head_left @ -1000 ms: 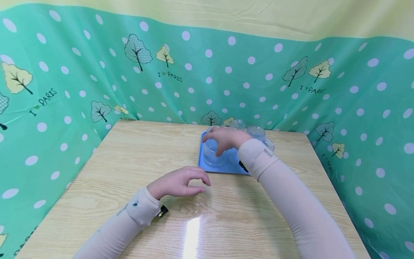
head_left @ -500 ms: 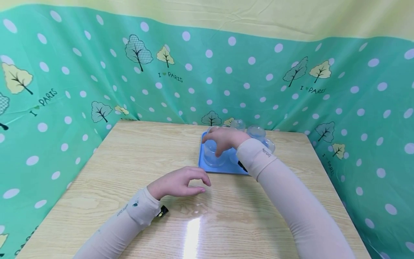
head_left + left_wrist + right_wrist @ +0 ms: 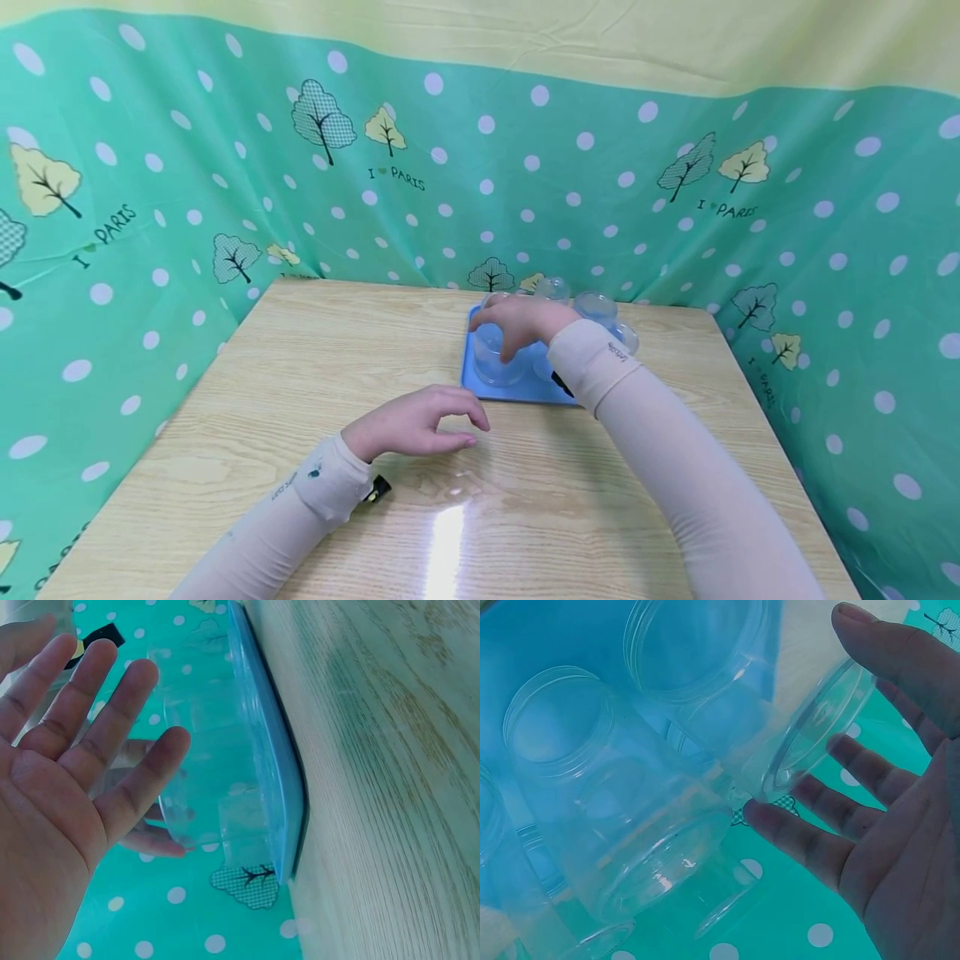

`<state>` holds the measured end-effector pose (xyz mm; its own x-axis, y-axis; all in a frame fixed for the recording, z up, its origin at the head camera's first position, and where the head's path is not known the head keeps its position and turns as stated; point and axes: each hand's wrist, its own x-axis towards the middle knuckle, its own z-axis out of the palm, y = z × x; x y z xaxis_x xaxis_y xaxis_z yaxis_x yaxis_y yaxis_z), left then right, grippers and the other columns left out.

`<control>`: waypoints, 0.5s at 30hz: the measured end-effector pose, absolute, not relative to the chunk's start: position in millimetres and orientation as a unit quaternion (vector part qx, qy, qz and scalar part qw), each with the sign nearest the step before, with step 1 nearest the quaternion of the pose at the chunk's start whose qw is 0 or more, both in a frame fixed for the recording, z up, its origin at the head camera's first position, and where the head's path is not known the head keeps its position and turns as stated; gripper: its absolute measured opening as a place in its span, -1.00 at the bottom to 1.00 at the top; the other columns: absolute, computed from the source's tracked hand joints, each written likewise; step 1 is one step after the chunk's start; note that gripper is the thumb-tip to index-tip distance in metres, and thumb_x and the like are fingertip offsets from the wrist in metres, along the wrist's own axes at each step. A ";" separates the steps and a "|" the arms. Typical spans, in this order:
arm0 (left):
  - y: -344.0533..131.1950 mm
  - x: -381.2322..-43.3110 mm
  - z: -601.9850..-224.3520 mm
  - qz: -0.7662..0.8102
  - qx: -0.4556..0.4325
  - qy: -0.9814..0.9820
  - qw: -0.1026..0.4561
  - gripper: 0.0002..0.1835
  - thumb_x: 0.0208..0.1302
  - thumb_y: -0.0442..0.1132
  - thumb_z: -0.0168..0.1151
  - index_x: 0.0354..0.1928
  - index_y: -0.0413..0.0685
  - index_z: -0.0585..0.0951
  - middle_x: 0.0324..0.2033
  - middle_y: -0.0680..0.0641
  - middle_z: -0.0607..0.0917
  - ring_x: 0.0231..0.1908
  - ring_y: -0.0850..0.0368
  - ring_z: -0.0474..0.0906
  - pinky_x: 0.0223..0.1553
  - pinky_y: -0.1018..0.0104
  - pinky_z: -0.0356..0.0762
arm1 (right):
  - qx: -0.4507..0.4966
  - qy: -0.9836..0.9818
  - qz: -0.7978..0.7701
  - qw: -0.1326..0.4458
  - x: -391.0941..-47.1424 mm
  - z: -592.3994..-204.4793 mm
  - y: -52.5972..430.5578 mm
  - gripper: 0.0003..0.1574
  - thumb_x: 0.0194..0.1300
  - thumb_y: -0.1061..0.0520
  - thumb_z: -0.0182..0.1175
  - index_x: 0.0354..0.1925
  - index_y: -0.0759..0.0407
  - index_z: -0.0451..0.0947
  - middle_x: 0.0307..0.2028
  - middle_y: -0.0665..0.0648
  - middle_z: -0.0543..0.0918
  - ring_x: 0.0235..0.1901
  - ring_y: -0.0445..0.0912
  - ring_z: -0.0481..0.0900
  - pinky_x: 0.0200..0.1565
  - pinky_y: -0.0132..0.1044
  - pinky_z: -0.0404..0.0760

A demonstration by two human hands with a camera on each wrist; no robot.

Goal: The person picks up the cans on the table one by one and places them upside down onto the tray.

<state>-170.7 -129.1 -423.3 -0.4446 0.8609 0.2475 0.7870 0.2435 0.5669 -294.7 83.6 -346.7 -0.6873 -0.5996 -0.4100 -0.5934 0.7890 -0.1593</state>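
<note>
Several clear jars stand mouth-down on a blue tray at the table's far side. My right hand is over the front-left jar, thumb on the near side and fingers on the far side. In the right wrist view its fingertips lie at the edge of the upturned base of that jar, the palm apart from it; firm contact cannot be made out. My left hand hovers before the tray with relaxed, slightly bent fingers and holds nothing. Its bare palm shows in the left wrist view.
More clear jars stand behind and right of my right hand, partly hidden by it and the sleeve. A wood-grain table carries the tray. A green dotted curtain hangs along the table's back and sides.
</note>
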 end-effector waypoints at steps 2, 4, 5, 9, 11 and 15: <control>-129.2 -170.7 -423.2 0.323 0.523 0.786 0.059 -0.81 0.40 -0.21 0.32 0.01 0.13 0.68 -0.05 0.10 0.72 0.01 0.31 0.59 0.13 0.30 0.59 | -0.321 0.919 -0.009 0.227 -294.4 -346.4 83.6 -0.07 0.13 0.08 0.55 0.41 -0.31 0.43 0.50 0.07 0.24 0.26 0.01 0.39 -0.02 -0.13 0.66; -129.4 -170.6 -423.1 0.324 0.523 0.786 0.061 -0.81 0.40 -0.21 0.32 0.01 0.13 0.68 -0.04 0.10 0.72 0.02 0.31 0.59 0.14 0.30 0.59 | -0.320 0.920 -0.009 0.227 -294.3 -346.3 83.6 -0.07 0.14 0.07 0.55 0.41 -0.31 0.43 0.50 0.07 0.24 0.26 0.01 0.39 -0.03 -0.13 0.65; -129.5 -170.6 -423.0 0.325 0.522 0.786 0.062 -0.81 0.40 -0.20 0.32 0.01 0.13 0.68 -0.04 0.11 0.71 0.02 0.31 0.59 0.14 0.30 0.58 | -0.319 0.920 -0.009 0.228 -294.4 -346.3 83.5 -0.07 0.14 0.07 0.55 0.41 -0.32 0.43 0.50 0.06 0.24 0.26 0.01 0.39 -0.04 -0.14 0.65; -129.7 -170.6 -423.2 0.326 0.522 0.786 0.063 -0.81 0.41 -0.19 0.31 0.01 0.14 0.68 -0.04 0.15 0.70 0.02 0.32 0.59 0.14 0.30 0.58 | -0.323 0.919 -0.008 0.226 -294.9 -346.6 83.0 -0.07 0.14 0.07 0.55 0.42 -0.31 0.42 0.51 0.07 0.23 0.25 0.00 0.39 -0.08 -0.16 0.66; -129.5 -171.1 -423.7 0.326 0.522 0.785 0.062 -0.82 0.41 -0.19 0.31 0.01 0.15 0.69 -0.04 0.17 0.70 0.02 0.32 0.59 0.14 0.30 0.58 | -0.324 0.919 -0.007 0.226 -295.0 -346.8 82.7 -0.07 0.14 0.07 0.55 0.42 -0.31 0.42 0.51 0.07 0.23 0.24 0.00 0.39 -0.09 -0.16 0.66; -129.4 -171.8 -424.6 0.327 0.522 0.785 0.063 -0.81 0.40 -0.21 0.32 0.01 0.15 0.69 -0.04 0.20 0.69 0.02 0.32 0.59 0.14 0.31 0.58 | -0.318 0.920 -0.004 0.230 -295.5 -348.0 82.4 -0.06 0.14 0.05 0.55 0.42 -0.33 0.41 0.51 0.06 0.22 0.26 0.01 0.38 -0.07 -0.15 0.65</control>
<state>-171.8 -129.4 -424.6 -0.4469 0.8613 0.2418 0.7787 0.2415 0.5791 -295.5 82.4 -348.0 -0.6925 -0.5862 -0.4206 -0.5826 0.7982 -0.1533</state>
